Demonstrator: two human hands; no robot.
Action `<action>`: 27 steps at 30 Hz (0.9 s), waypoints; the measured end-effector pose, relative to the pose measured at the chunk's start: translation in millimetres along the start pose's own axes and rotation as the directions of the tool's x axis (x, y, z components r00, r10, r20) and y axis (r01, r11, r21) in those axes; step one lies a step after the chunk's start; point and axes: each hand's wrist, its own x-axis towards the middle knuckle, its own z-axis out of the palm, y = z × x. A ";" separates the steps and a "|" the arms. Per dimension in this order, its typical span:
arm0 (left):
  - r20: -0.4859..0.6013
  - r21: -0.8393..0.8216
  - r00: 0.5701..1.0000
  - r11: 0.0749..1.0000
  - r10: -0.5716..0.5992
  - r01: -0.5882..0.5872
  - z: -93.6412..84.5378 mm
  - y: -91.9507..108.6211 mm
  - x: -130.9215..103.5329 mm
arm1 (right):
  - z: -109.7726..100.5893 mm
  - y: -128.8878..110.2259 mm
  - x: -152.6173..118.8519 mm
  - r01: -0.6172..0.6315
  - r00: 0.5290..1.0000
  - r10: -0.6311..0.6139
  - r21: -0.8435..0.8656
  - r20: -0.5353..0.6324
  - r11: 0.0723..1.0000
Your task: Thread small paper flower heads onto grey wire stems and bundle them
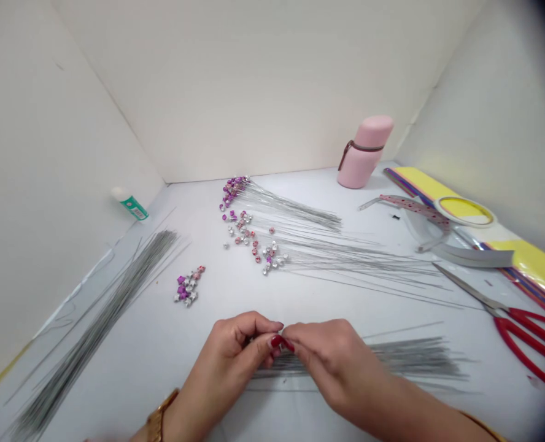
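Note:
My left hand [245, 351] and my right hand [325, 350] meet at the front of the table, fingertips pinched close together. Whatever lies between the fingers is too small and covered to name. Under and behind my right hand spreads a bundle of thin grey wires [420, 359], partly hidden by the hand. Left of my hands is a small pile of purple, silver and pink stars [188, 286]. Farther back, loose star-tipped wires [346, 255] fan out to the right, and a bunch of purple star-tipped wires [291, 204] lies beyond them.
Another wire bundle [111, 319] lies at the left. A glue stick [133, 206] rests by the left wall. A pink bottle [366, 152] stands at the back. Red-handled scissors [512, 316], a tape roll [466, 211] and yellow sheets [420, 184] are on the right.

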 end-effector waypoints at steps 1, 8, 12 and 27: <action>0.003 0.069 0.998 0.996 0.056 -0.057 -0.6 1.1 -1.6 | -0.8 -0.5 1.6 -0.140 0.990 0.130 0.231 0.059 0.963; 0.028 -0.194 0.996 0.977 -0.080 0.084 0.8 4.3 3.5 | -11.4 -0.5 10.8 -0.215 0.976 0.174 0.453 0.129 0.865; 0.082 -0.440 0.963 0.857 -0.257 0.267 1.5 0.1 8.0 | -9.8 1.9 8.2 0.038 0.999 -0.038 -0.062 -0.003 0.997; -0.228 -0.450 0.961 0.892 -0.155 0.037 -15.0 -13.1 20.7 | -11.4 12.0 10.0 0.012 0.986 -0.090 -0.480 -0.139 0.877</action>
